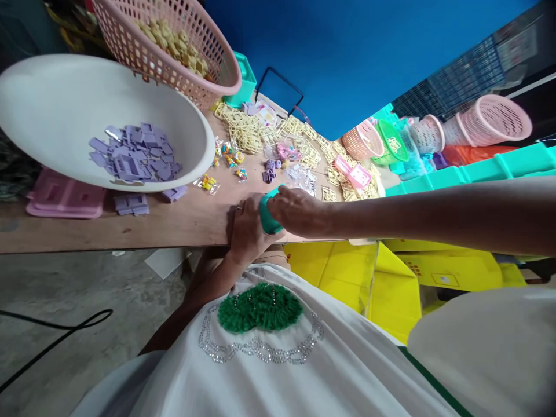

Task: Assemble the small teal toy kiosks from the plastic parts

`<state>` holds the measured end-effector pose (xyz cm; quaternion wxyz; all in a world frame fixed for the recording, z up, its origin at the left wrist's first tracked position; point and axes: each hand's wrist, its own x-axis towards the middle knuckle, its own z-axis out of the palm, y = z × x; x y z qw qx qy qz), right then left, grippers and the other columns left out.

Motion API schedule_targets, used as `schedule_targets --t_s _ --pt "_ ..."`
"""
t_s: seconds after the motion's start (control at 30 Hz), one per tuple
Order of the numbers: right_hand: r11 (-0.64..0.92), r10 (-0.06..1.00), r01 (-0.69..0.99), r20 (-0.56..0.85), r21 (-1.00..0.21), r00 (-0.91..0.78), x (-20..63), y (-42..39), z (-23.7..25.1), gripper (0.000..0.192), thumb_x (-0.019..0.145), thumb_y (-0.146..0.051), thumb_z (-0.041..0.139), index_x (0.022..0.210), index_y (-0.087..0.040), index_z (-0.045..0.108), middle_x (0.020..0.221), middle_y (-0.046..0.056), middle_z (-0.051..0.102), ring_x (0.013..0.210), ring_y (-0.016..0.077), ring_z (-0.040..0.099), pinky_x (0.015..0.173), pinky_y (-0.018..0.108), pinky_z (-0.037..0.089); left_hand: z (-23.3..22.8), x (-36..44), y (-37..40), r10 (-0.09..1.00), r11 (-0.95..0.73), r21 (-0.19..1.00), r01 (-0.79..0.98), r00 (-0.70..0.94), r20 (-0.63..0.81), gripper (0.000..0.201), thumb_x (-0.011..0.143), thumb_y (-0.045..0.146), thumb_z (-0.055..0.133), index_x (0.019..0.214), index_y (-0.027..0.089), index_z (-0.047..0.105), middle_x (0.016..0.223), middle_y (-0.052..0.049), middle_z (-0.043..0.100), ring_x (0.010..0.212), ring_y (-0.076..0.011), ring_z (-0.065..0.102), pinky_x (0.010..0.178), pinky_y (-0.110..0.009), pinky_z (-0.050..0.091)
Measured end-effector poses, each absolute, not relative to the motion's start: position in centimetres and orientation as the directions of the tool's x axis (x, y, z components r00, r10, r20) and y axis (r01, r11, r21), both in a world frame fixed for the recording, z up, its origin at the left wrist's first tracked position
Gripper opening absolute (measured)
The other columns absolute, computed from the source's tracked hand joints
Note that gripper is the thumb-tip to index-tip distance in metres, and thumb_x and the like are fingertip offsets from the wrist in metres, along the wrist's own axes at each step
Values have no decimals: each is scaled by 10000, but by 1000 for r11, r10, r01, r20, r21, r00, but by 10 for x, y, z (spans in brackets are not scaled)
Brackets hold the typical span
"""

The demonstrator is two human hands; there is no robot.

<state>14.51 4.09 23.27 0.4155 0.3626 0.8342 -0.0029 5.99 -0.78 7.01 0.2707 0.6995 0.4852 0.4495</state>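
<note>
My left hand (247, 229) and my right hand (297, 209) meet at the near edge of the wooden table (174, 223). Between them is a small teal plastic piece (267, 214); both hands close around it, the right from above, the left from below. Just beyond lie small purple pieces (269, 171), clear bags of coloured bits (207, 183) and yellow plastic frames (247, 130).
A white bowl (52, 98) holding purple plastic parts (136, 152) sits at left, a pink basket (174, 40) of yellow pieces behind it. A pink tray (63, 200) lies under the bowl. More baskets (490, 119) and teal bins (478, 171) stand at right; yellow boxes (391, 278) below.
</note>
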Motion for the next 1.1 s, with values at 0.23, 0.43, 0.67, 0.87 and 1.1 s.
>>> schedule_targets --t_s 0.23,0.43,0.67,0.87,1.1 --pt "545 667 783 -720 299 -190 139 54 234 229 950 -89 619 1074 -84 811 1027 193 824 908 262 765 734 313 457 66 62 -7 911 -404 807 430 106 399 795 692 396 938 1341 204 521 1265 -186 708 1157 -418 692 1032 -544 541" --pt "510 705 814 -677 280 -209 139 53 236 164 931 -112 661 998 -74 806 1004 191 826 899 263 784 796 310 510 66 60 -6 881 -456 763 458 113 459 773 720 378 912 1342 169 503 1259 -189 716 1147 -392 700 1019 -499 543" --pt "115 662 991 -739 -66 -126 170 72 252 386 1102 -312 512 906 -97 766 853 99 809 536 111 656 591 233 497 65 57 -4 884 -450 759 470 118 451 750 752 420 911 1322 185 484 1199 -179 726 1089 -392 716 941 -482 557" --pt "379 756 916 -614 131 -225 158 57 240 294 1021 -182 561 1041 -47 822 1077 214 828 924 262 797 713 279 502 64 53 -4 886 -443 770 460 90 456 774 756 462 904 1358 192 498 1207 -184 727 1111 -390 720 950 -475 554" --pt "220 712 975 -678 -33 -183 162 57 238 371 1038 -186 502 1021 -23 835 894 179 831 653 196 759 597 264 449 66 51 -6 889 -432 746 507 101 446 843 744 495 922 1392 188 479 1244 -180 740 1132 -367 740 974 -465 572"
